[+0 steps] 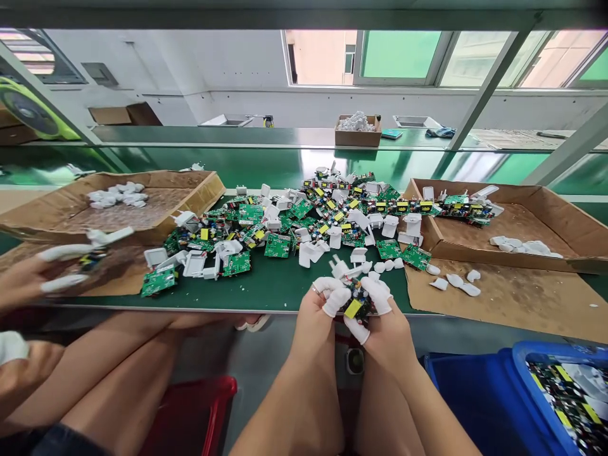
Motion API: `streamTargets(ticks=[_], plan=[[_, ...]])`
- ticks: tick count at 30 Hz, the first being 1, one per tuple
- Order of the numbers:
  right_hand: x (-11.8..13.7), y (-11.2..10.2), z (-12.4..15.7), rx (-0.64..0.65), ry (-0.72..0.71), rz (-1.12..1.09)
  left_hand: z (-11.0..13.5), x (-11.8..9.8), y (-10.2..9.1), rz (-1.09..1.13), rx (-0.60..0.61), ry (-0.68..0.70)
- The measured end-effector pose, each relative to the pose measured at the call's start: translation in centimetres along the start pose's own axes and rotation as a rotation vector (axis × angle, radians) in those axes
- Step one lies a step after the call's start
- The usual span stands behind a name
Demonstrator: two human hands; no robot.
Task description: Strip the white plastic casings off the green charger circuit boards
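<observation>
Between my two hands, just over the table's front edge, is a circuit board (357, 305) with a yellow component and a white plug piece (340, 268) at its far side. My left hand (319, 316) grips it from the left, with white finger cots on thumb and fingers. From the right, my right hand (387, 316) is closed on the same board, its fingertips also in white cots. Beyond my hands spreads a heap of green circuit boards (278, 246) and white plastic casing pieces (335, 237).
Cardboard trays (498, 248) (190, 201) stand on both sides. At the left, a co-worker's hand (42, 272) in finger cots holds a similar board. A blue bin (475, 386) with boards stands low right; a red bin (223, 392) sits low left. Finger cots (455, 280) lie on cardboard.
</observation>
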State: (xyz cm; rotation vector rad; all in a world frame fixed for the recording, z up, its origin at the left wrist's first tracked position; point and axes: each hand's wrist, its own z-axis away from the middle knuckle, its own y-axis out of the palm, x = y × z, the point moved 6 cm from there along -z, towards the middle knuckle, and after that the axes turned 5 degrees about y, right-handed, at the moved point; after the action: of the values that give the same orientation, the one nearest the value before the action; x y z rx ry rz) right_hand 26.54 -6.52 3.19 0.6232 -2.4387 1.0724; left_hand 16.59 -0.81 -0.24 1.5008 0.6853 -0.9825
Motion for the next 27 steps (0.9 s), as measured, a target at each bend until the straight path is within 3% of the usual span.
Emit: streamTargets(ticks=[4,11,13,15,18,20,22,25,27], plan=[[1.5,-1.3,-1.0,-0.054,-0.194,0.023,-0.3,-1.6,-0.1,-0.074,0.052,-0.028],[3.8,-2.1,-3.4,-0.080,-0.361,0.067,1.8,-3.5,0.6,-0.450,-0.063,0.303],[4.1,-2.1,-4.4,-0.075,-0.405,0.085,0.8,-4.3,1.3,-0.493,-0.028,0.347],[3.8,-1.7,-6.2,-0.039,-0.434,0.156,-1.4,-5.1,1.5,-0.470,0.041,0.304],[1.7,0.1,-11.1,0.160,-0.365,0.386,-5.6,-6.6,0.3,-0.359,0.099,0.160],[-1.0,1.6,-15.9,0.303,-0.222,0.535,-7.6,-8.0,-1.8,-0.373,0.018,0.162],[-3.9,2.9,-21.2,0.344,-0.064,0.622,-8.7,-8.9,-3.9,-0.536,-0.072,0.220],[-7.4,5.1,-28.2,0.365,0.117,0.646,-9.1,-7.1,-5.1,-0.914,-0.038,0.229],[-8.8,6.6,-30.8,0.455,0.203,0.641,-9.3,-4.9,-5.2,-1.071,0.012,0.221]])
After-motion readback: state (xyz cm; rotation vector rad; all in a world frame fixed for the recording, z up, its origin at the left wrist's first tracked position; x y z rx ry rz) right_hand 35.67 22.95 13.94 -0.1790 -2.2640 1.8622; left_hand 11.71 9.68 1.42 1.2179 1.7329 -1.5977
